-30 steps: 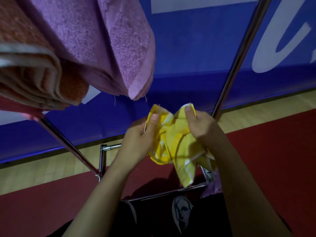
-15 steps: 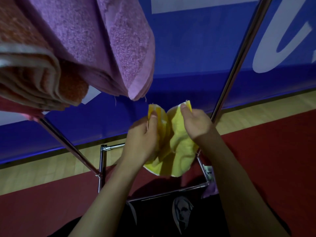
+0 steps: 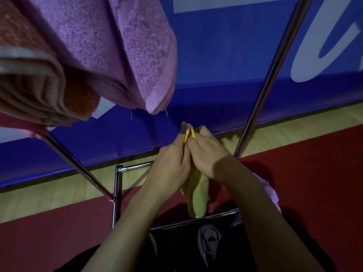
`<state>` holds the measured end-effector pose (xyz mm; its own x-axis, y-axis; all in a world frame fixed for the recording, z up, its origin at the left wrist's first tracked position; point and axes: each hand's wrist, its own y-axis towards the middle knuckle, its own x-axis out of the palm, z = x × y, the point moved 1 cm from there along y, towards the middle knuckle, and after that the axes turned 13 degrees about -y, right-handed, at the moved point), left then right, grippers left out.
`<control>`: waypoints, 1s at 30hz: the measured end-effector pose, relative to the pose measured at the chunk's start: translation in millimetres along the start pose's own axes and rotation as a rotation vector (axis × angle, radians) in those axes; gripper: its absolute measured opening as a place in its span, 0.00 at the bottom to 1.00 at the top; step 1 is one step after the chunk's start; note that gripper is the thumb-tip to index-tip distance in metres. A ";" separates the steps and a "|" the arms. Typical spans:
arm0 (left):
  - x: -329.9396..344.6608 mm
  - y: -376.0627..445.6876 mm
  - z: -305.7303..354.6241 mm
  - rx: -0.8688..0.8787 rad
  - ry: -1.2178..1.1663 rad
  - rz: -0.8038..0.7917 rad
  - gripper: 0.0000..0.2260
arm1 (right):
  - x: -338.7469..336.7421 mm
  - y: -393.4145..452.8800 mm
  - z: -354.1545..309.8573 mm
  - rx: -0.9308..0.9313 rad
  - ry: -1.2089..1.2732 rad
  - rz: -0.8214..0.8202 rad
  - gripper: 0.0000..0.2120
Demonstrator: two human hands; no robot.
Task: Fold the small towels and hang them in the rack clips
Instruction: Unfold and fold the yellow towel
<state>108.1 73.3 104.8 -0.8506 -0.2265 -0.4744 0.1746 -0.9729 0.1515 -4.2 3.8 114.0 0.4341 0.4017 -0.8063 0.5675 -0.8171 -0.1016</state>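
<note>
Your left hand [image 3: 170,169] and right hand [image 3: 209,156] press together in front of you, fingers closed on the folded yellow towel [image 3: 197,197], its lower end hanging between your wrists above the rack's bottom bar [image 3: 196,221]. A purple towel [image 3: 121,52] and an orange towel [image 3: 35,75] hang upper left.

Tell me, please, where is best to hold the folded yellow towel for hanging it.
Probably at its top edge, from above. Both hands, left hand and right hand, pinch the yellow towel there, where its layers meet; the folded end hangs free below.
</note>
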 end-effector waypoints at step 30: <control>-7.2 -4.5 -1.2 0.057 -0.042 -0.219 0.22 | 3.6 -0.5 -2.2 -0.011 -0.049 0.038 0.26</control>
<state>114.0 79.3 106.5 -0.8853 -0.0072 -0.4649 -0.0435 -0.9942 0.0983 -1.4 6.6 112.4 0.4210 0.3492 -0.8372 0.5592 -0.8266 -0.0636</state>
